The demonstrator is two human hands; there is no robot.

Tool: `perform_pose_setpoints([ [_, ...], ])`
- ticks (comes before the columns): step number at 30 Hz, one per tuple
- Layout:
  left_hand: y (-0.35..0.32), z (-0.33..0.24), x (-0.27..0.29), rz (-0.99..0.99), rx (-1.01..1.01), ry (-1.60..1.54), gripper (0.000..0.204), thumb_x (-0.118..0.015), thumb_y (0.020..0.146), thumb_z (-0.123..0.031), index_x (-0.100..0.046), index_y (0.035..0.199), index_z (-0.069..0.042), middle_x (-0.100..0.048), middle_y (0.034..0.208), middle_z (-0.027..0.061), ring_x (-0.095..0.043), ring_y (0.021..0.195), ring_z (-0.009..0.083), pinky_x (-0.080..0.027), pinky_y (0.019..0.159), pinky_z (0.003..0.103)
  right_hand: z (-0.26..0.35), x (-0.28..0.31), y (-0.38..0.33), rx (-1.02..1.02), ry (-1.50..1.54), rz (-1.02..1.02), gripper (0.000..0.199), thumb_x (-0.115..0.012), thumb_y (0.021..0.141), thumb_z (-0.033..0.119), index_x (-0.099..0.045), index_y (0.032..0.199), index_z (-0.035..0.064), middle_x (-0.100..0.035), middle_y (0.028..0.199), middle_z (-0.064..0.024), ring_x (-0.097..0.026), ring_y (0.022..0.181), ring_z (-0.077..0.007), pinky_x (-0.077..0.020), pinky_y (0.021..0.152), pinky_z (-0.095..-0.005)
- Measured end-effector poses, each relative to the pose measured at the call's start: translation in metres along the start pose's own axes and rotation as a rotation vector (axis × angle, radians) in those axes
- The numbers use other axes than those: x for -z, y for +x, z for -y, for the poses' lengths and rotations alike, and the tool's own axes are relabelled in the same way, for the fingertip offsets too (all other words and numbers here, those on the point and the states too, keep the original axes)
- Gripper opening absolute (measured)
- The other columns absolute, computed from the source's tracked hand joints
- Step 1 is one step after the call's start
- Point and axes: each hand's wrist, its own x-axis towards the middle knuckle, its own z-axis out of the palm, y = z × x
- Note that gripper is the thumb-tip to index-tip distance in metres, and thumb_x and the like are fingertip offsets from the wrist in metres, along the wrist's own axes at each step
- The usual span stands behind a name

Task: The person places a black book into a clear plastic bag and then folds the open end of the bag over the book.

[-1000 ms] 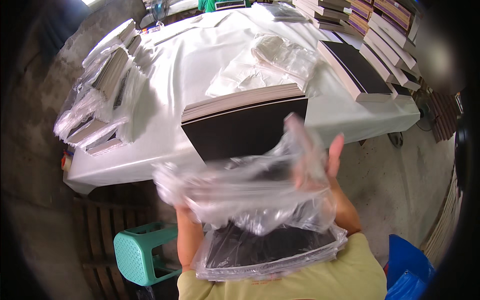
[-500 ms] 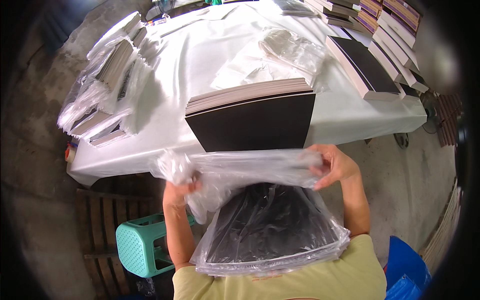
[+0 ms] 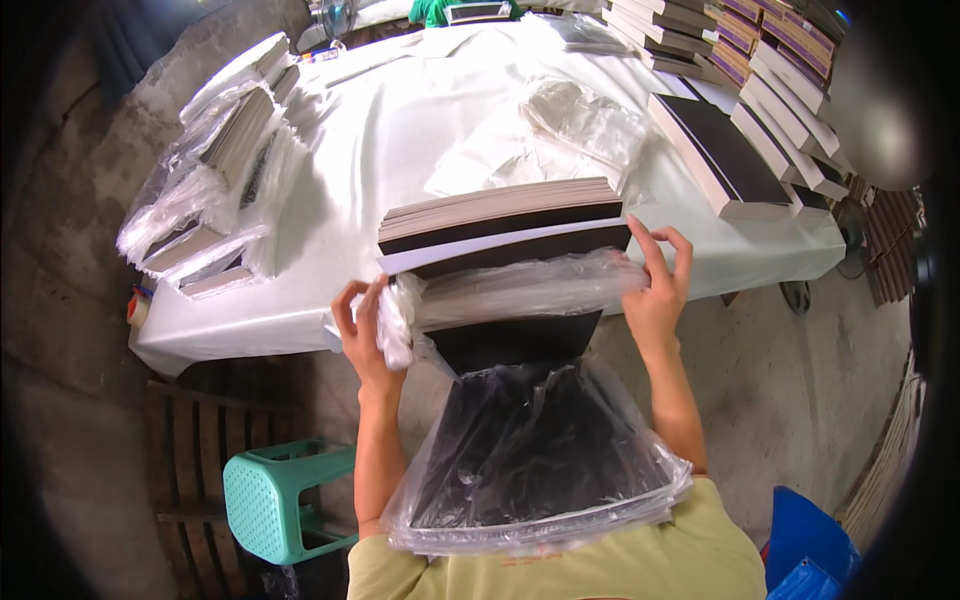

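Note:
A thick stack of black boards with pale edges [image 3: 500,208] stands at the table's near side. Its front black board [image 3: 540,248] is tilted apart from the rest, baring a white face. A clear plastic bag [image 3: 530,290] is gathered across this board, whose lower part shows beneath the gathered band. My left hand [image 3: 368,335] is closed on the bunched plastic at the left, fingertips by the board's corner. My right hand [image 3: 655,285] grips the bag's right end, one finger touching the board's upper right corner. Against my body lie black boards in clear plastic [image 3: 530,455].
Plastic-wrapped board bundles [image 3: 215,185] lie on the white-covered table [image 3: 400,110] at left. Folded clear bags [image 3: 580,125] rest mid-table. Black-topped stacks [image 3: 725,155] stand at right. A green stool [image 3: 265,505] is below left. Someone in green [image 3: 432,12] is at the far side.
Both hands and the gathered bag have moved away from me, up toward the stack. The front board has come apart from the stack, and the bag now lies across it.

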Motion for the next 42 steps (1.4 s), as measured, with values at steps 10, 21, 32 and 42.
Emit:
perform_pose_setpoints([
  [10,-0.007,0.015,0.068,0.417,0.392,-0.523,0.038,-0.057,0.063,0.004,-0.054,0.1,0.006,-0.059,0.093,0.0112,-0.056,0.084,0.0224,-0.045,0.072,0.029,0.015,0.032,0.004,0.152,0.137,-0.062,0.03,-0.053,0.056,-0.016,-0.059,0.081,0.0002,-0.059,0.076,-0.0048,-0.059,0.074,-0.0173,-0.0472,0.061,-0.0269],
  [21,-0.076,0.066,0.001,0.982,1.181,-1.147,0.041,-0.063,0.071,-0.002,-0.05,0.109,-0.004,-0.055,0.1,0.0029,-0.051,0.092,0.0127,-0.04,0.081,0.027,-0.065,0.035,-0.056,-0.914,1.323,0.86,0.053,-0.067,0.073,0.019,-0.039,0.115,0.0041,-0.058,0.087,-0.0078,-0.057,0.081,-0.0157,-0.0466,0.066,-0.028],
  [32,-0.258,0.128,-0.064,0.748,1.283,-0.524,0.029,-0.06,0.079,-0.017,-0.053,0.104,-0.004,-0.056,0.089,0.0028,-0.051,0.073,0.0114,-0.042,0.063,0.026,-0.178,-0.075,-0.192,-0.787,0.391,0.835,0.019,-0.066,0.073,0.017,-0.056,0.085,0.0042,-0.058,0.075,-0.0046,-0.054,0.071,-0.0116,-0.0445,0.062,-0.0267],
  [42,-0.027,-0.013,0.063,0.295,0.928,-0.99,0.077,-0.055,0.064,-0.065,-0.047,0.107,-0.001,-0.052,0.09,0.0043,-0.046,0.068,0.0085,-0.036,0.057,0.021,-0.012,0.008,-0.008,-0.099,0.673,1.173,0.032,-0.072,0.067,0.019,-0.057,0.091,0.0051,-0.056,0.076,-0.0012,-0.052,0.072,-0.0105,-0.0411,0.066,-0.0244],
])
